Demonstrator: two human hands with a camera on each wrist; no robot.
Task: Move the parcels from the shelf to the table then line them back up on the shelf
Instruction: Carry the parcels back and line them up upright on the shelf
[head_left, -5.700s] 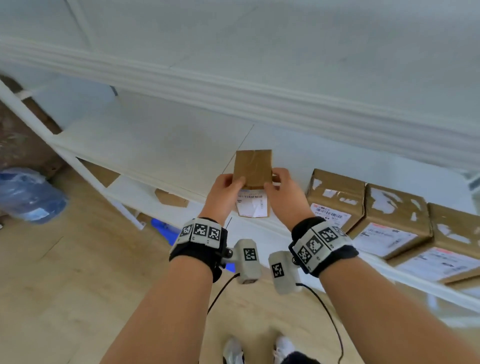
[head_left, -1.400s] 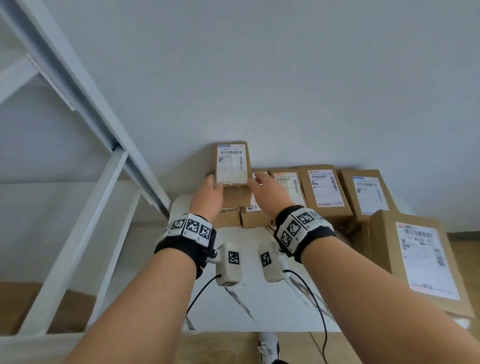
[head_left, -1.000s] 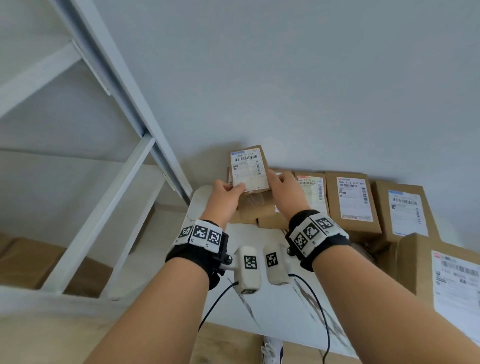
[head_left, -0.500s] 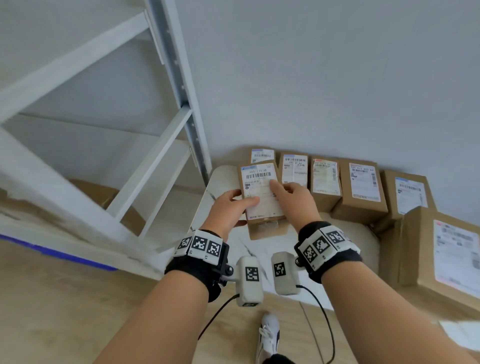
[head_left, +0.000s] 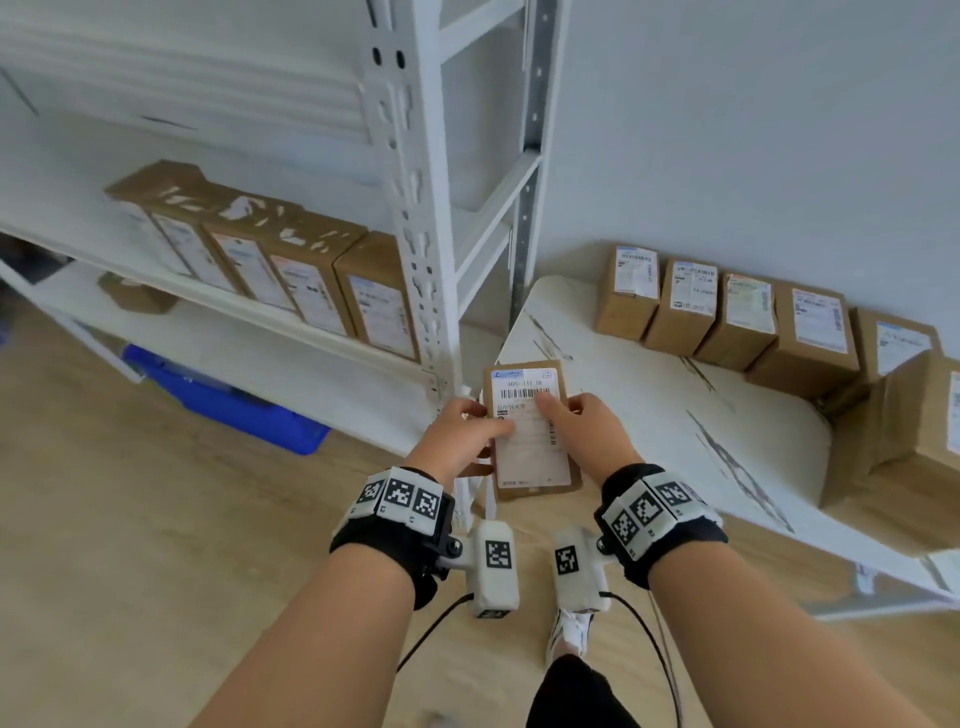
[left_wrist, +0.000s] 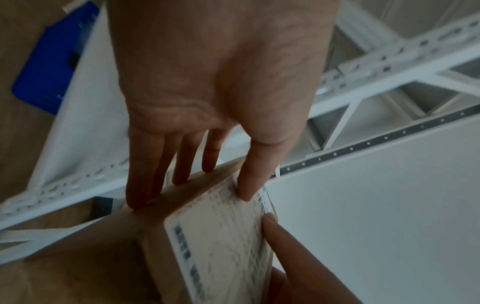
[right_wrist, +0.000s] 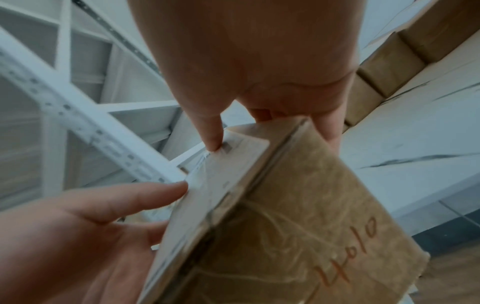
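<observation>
Both hands hold one small brown cardboard parcel (head_left: 530, 431) in the air, between the white metal shelf (head_left: 415, 218) and the white marbled table (head_left: 649, 395). The left hand (head_left: 457, 436) grips its left edge, thumb on the white shipping label (head_left: 527, 426); the right hand (head_left: 592, 431) grips the right edge, its fingers (right_wrist: 328, 127) curled beneath. Just beyond the thumbs the label reads "405-131 18" above a barcode. The right wrist view shows orange handwriting on the brown side, not clearly legible.

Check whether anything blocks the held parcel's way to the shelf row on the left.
The shelf's white upright post stands between the parcel, held by the left hand and right hand, and the shelf row. Going around the post's front looks clear.
</observation>
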